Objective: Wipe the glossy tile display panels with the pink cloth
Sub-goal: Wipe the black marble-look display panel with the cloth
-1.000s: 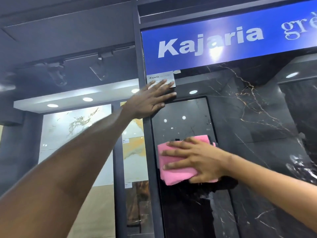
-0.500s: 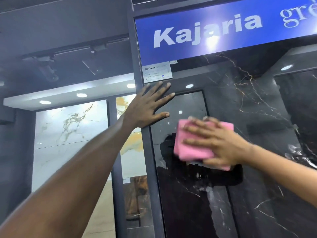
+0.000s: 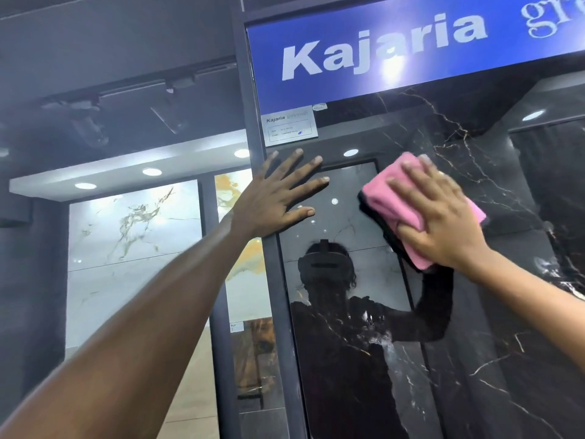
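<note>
Pink cloth (image 3: 408,201), pressed flat under the open right hand (image 3: 443,223), has travelled toward 1 o'clock across the black marble tile panel (image 3: 474,359), advancing coverage, while the spread left hand (image 3: 275,201) remains braced at 9 o'clock.

Glossy black marble-veined tile panel (image 3: 474,359); soft pink cloth (image 3: 384,198); matt dark metal frame (image 3: 253,122).

The right hand (image 3: 440,217) covers most of the pink cloth (image 3: 389,198). The blue sign (image 3: 411,49) runs off the right edge mid-word, and the small label (image 3: 289,127) has print too small to read.
</note>
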Demonstrator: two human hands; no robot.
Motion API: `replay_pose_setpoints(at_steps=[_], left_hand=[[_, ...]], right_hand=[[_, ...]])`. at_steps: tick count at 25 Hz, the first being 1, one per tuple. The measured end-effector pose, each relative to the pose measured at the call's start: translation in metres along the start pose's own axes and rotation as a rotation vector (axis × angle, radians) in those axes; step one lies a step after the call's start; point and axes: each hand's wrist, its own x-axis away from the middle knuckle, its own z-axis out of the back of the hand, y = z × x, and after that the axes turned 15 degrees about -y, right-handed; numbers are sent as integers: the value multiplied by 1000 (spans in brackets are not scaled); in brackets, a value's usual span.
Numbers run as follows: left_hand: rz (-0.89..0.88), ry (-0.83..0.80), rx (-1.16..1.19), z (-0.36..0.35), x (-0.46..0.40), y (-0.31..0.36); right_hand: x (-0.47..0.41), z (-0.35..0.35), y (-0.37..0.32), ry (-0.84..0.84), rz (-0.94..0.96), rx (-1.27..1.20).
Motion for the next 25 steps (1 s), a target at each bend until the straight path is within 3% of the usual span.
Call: replay_pose_setpoints(at_steps=[2,5,6,7,10,11,12,13,15,16,17,18,20,21,22,25], left_hand=[[-2,-15,29,0,1,0],[-5,-30,38,2,0,-1],[-5,-32,54,2,-1,-1],[-2,-28,69,2,0,-1],[2,-25,65,1,0,0],[4,-29,63,1,0,0],[7,-33,64,2,0,1],[10,-36,68,4,1,1],[13,-47,76,5,2,0],[13,-54,78,5,2,0],[13,-59,82,5,1,1],[13,-60,85,6,0,2],[21,-69,99,6,1,2],[26,-79,106,7,2,2],[29,-89,108,8,3,2],[80,-158,150,20,3,12]], right_hand=[[13,-12,-16,25,-34,-31],[55,-34,-56,-220,509,140],[53,-27,-47,-285,642,196],[40,-20,-33,-265,644,238],[-5,3,-2,-55,65,49],[-4,-1,-7,-9,-21,-23],[8,-12,-25,-7,7,-45],[29,-29,-50,-52,161,-61],[73,-47,-96,-285,684,124],[76,-47,-98,-357,856,213],[63,-43,-93,-345,904,258],[43,-40,-87,-313,773,252],[9,-33,-83,-201,278,49],[9,-35,-92,-161,184,-17],[23,-43,-108,-184,242,-21],[100,-55,-151,-456,924,181]])
